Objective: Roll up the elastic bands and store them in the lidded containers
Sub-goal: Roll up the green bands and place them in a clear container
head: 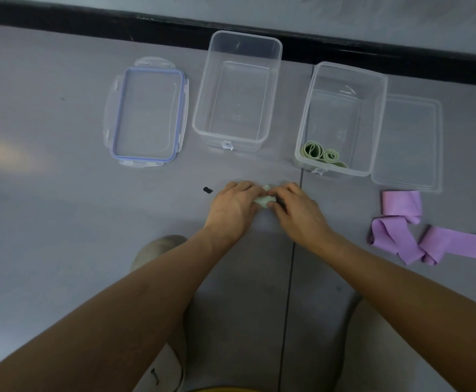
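My left hand (234, 207) and my right hand (296, 212) meet on the grey floor, both pinching a small pale green elastic band (264, 198) that shows only between the fingertips. Two rolled green bands (320, 154) lie in the near corner of the right clear container (378, 120). The middle clear container (202, 108) holds nothing. Several loose purple bands (417, 233) lie on the floor to the right of my hands.
A blue-rimmed clip lid (149, 117) lies flat left of the middle container. A plain clear lid (409, 142) rests beside the right container. A small black mark (208, 190) sits left of my hands. A black baseboard (89, 24) runs along the far wall.
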{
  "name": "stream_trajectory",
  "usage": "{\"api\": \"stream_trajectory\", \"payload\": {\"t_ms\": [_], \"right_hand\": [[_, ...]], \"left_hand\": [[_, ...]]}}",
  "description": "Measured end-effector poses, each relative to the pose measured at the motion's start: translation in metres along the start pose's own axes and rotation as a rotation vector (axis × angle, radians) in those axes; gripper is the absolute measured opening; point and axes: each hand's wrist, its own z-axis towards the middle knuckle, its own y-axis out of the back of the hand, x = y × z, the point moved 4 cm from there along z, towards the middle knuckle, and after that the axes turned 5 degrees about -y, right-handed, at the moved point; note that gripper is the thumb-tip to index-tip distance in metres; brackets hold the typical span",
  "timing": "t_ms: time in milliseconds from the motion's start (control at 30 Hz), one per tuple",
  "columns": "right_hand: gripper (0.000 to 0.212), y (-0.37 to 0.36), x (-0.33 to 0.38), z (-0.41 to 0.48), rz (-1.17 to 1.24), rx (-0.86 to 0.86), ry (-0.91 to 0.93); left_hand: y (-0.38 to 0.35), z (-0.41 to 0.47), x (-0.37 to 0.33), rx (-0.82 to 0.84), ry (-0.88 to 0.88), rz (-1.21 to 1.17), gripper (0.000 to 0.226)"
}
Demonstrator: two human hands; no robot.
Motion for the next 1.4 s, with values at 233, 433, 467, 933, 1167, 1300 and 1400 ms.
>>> {"api": "stream_trajectory", "payload": {"t_ms": [233,433,467,933,1167,1300,1400], "right_hand": [[0.047,-0.002,-0.002,0.0,0.037,-0.012,0.002],[0.042,0.0,-0.002,0.013,0.059,-0.032,-0.024],[0.042,0.0,-0.002,0.015,0.052,-0.026,-0.025],[0.023,0.026,0.006,0.011,0.43,0.108,-0.19],[0.04,0.122,0.007,0.003,0.457,-0.022,-0.071],[0.025,0.167,-0.009,0.008,0.219,-0.019,-0.066],[0.024,0.186,-0.025,0.013,0.131,-0.058,-0.122]], "left_hand": [[0.004,0.005,0.006,0.003,0.148,-0.089,0.025],[0.003,0.008,0.012,-0.033,0.207,-0.106,0.033],[0.003,0.008,0.013,-0.034,0.207,-0.093,0.031],[0.019,0.014,-0.005,0.019,0.07,-0.149,0.021],[0.057,0.054,-0.056,-0.115,-0.073,-0.251,0.016],[0.053,0.081,-0.083,-0.106,-0.096,-0.266,0.02],[0.044,0.102,-0.104,-0.097,-0.11,-0.209,0.027]]}}
